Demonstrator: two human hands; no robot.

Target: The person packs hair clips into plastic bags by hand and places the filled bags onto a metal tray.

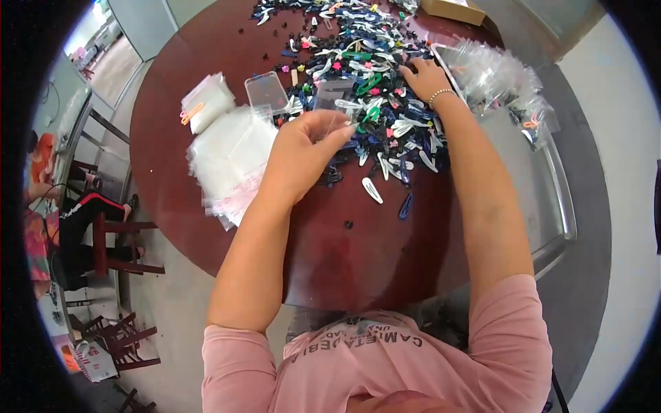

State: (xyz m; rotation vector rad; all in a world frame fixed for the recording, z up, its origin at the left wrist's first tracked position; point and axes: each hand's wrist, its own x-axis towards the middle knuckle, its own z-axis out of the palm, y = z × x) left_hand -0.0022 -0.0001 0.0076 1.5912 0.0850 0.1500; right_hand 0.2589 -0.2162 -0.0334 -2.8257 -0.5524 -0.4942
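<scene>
"Left hand (310, 148)?"
"Pinching one clear plastic bag (333, 91)."
"Right hand (427, 79)?"
"Fingers bent onto hair clips (358, 56), one o'clock; grip, cannot tell."
"Bag stack (234, 158)?"
"One, table's (337, 265) nine o'clock."

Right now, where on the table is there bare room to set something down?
Bare tabletop lies along the near edge, between the loose white clip and the person's shirt, save one small dark piece, and left of the flat bag stack. The clip pile, where the right hand reaches, is crowded.
</scene>
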